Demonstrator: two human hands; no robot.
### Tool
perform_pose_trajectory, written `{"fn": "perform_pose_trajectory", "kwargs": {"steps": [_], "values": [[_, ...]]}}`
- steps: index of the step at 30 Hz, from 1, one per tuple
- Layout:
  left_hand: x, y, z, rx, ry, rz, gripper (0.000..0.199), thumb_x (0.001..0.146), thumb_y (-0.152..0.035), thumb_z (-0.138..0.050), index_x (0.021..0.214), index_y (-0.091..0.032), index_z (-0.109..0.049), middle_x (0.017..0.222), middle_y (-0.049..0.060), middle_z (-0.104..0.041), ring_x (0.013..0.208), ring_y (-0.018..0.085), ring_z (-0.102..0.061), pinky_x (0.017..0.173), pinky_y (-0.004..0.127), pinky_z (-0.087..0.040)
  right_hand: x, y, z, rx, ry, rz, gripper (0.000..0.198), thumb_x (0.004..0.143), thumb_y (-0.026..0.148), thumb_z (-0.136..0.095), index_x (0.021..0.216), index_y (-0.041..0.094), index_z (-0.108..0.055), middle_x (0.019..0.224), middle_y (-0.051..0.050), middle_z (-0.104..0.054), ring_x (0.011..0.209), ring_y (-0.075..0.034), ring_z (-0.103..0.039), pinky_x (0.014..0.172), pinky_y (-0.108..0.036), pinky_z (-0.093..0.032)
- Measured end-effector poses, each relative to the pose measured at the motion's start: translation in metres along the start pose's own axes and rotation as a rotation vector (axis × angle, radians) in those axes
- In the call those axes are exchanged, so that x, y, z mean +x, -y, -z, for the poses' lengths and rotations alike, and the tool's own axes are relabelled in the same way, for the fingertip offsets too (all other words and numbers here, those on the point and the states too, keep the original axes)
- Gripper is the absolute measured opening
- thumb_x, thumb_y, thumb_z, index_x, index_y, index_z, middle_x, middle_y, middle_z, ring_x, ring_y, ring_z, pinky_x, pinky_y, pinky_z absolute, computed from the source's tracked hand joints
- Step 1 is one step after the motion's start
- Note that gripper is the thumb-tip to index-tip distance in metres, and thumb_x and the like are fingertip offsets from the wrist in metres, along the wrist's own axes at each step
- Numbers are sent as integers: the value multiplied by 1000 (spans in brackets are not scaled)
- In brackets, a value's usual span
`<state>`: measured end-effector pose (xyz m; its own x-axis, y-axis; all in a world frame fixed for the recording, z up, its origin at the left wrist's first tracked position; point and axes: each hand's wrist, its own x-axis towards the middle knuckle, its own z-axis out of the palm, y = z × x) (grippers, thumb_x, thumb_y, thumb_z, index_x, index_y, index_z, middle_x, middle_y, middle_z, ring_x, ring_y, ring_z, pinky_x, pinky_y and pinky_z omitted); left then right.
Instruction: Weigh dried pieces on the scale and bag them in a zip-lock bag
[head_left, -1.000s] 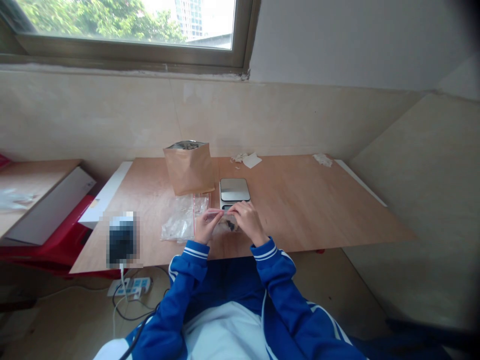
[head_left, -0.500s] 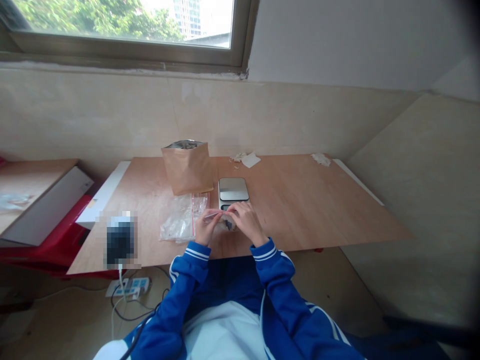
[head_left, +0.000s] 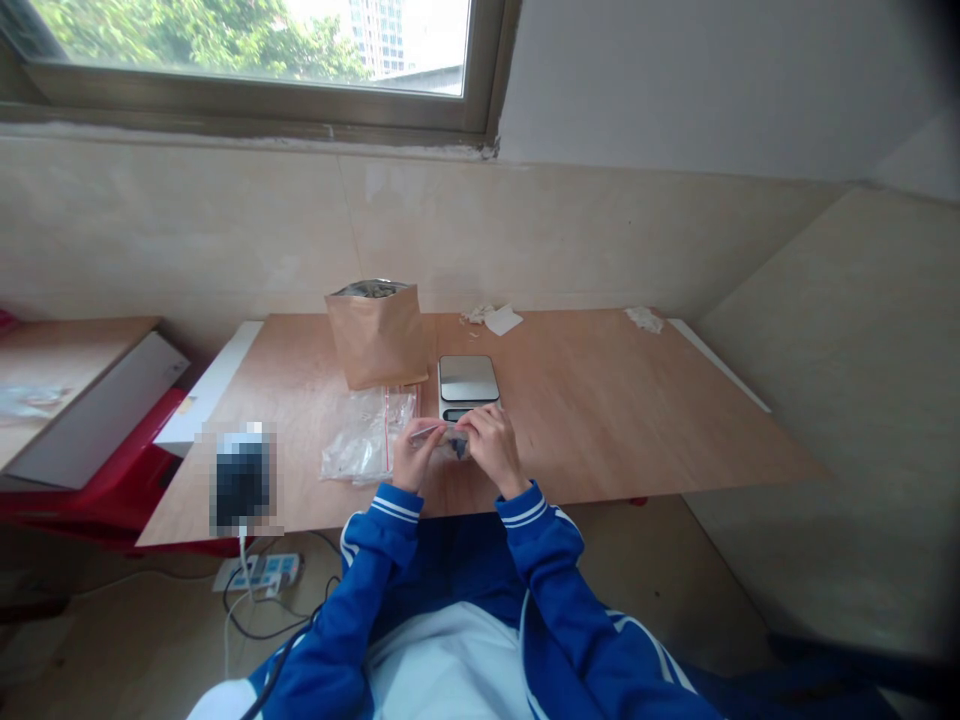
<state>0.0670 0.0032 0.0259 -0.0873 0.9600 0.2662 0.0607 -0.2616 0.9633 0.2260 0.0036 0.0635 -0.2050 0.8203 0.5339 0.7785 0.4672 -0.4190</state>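
Left hand (head_left: 412,457) and right hand (head_left: 491,447), each grip pinching the small clear bag (head_left: 451,431), scale (head_left: 469,378) at twelve o'clock; a slipping pinch could spill the dark contents (head_left: 460,449).

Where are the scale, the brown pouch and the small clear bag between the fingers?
Scale (head_left: 469,378), head view: its metal plate.
Brown pouch (head_left: 379,340), head view: its front face.
Small clear bag (head_left: 457,446), head view: its body, where something dark shows.
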Motion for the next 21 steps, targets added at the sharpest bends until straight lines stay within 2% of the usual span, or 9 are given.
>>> {"fn": "perform_pose_trajectory", "kwargs": {"steps": [5,9,14,17,21], "values": [[0,-1,-1,-31,-8,34,25,81,-40,-68,90,-17,-70,90,7,-71,88,20,-67,81,33,-53,2,1,4,-3,60,-7,12,93,28,-59,87,22,-69,87,-3,-71,87,-23,-55,80,-34,-39],[-2,-4,-4,-55,-6,35,24,81,-39,-68,88,-16,-70,89,7,-70,87,20,-66,81,34,-53,2,0,1,7,92,26,15,94,22,-57,85,22,-70,85,-2,-72,86,-22,-57,80,-34,-39],[-6,-8,-9,-50,-16,33,24,80,-40,-68,84,-17,-71,87,8,-70,86,21,-66,80,35,-52,-1,-3,-5,-6,40,-12,24,91,11,-57,73,22,-69,76,-2,-70,81,-20,-58,78,-33,-39],[-5,-7,-9,-70,-26,44,23,80,-40,-69,83,-17,-70,85,7,-70,85,21,-66,79,34,-52,-1,-2,-4,4,26,-17,24,92,14,-56,75,23,-71,78,-2,-71,83,-21,-58,78,-33,-40],[-3,-2,-5,-97,-43,53,22,80,-39,-69,84,-17,-69,85,6,-70,85,20,-66,81,33,-51,-2,-4,-2,31,35,-13,12,93,24,-60,90,24,-72,90,-2,-74,90,-22,-60,81,-33,-41]]}}
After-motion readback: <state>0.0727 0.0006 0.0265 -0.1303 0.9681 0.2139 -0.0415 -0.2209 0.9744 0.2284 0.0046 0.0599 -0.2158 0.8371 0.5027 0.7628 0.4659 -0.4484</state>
